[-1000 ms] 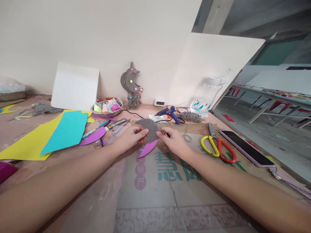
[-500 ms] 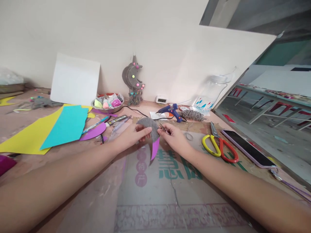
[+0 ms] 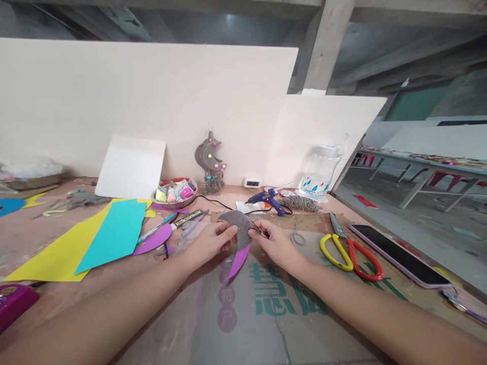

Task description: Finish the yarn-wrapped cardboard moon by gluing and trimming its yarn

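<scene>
A crescent moon cut-out (image 3: pixel 236 229) is held upright between my hands, over the mat. Grey yarn covers its upper part, while the lower tip shows bare purple. My left hand (image 3: pixel 215 242) pinches its left edge between thumb and fingers. At the right edge my right hand (image 3: pixel 271 244) is closed, thumb and finger pressed on the grey yarn where the wrapping meets the purple. A thin dark object (image 3: pixel 260 230) shows at my right fingers, too small to name. A loose strand (image 3: pixel 280 329) lies on the mat below.
Behind are a blue glue gun (image 3: pixel 268 201), a grey yarn bundle (image 3: pixel 300 203), a clear jar (image 3: pixel 319 170) and a finished moon hanging (image 3: pixel 210 159). Scissors (image 3: pixel 352 248) and a phone (image 3: pixel 397 256) lie right. Yellow (image 3: pixel 41 266) and turquoise sheets (image 3: pixel 110 235) lie left, near a bowl (image 3: pixel 175 204).
The view has tilted up, so everything sits lower in the picture. Both hands keep hold, and the crescent's purple tip has swung slightly to the left.
</scene>
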The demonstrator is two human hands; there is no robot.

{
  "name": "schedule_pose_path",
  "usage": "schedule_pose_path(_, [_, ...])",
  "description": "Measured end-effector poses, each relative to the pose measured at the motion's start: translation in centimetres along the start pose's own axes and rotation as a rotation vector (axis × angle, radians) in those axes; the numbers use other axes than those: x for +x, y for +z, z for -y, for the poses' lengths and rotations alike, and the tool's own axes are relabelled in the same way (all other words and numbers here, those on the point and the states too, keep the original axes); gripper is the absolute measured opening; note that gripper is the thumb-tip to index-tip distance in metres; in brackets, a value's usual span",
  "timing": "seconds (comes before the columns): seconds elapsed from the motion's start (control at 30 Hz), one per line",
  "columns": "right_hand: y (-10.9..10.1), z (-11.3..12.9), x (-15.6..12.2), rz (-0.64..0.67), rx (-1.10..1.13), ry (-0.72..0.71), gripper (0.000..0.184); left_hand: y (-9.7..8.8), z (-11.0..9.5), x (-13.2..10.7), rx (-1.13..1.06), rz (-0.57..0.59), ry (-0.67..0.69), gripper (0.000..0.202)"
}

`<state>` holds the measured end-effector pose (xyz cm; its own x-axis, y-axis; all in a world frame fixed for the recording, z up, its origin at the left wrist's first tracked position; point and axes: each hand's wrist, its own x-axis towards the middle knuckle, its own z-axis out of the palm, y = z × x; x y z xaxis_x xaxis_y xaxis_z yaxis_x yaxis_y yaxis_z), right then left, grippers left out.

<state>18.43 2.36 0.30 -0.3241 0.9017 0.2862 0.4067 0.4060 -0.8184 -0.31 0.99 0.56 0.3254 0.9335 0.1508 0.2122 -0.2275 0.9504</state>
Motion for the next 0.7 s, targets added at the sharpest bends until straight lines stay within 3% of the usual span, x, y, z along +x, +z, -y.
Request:
schedule_pose_path(0.13, [0.0,0.3,0.1,0.043,0.026,0.027,0.019,0.0,0.1,0.1,-0.032,0.002,0.015,0.038])
schedule_pose_path(0.47, [0.0,-0.9,0.3,0.016,-0.047,-0.016,0.023,0.0,0.9,0.5,-0.048,-0.002,-0.131,0.039])
schedule_pose_path(0.7, [-0.1,-0.6,0.2,0.023,-0.048,-0.026,0.025,0.0,0.6,0.4,0.010,0.004,-0.085,0.041])
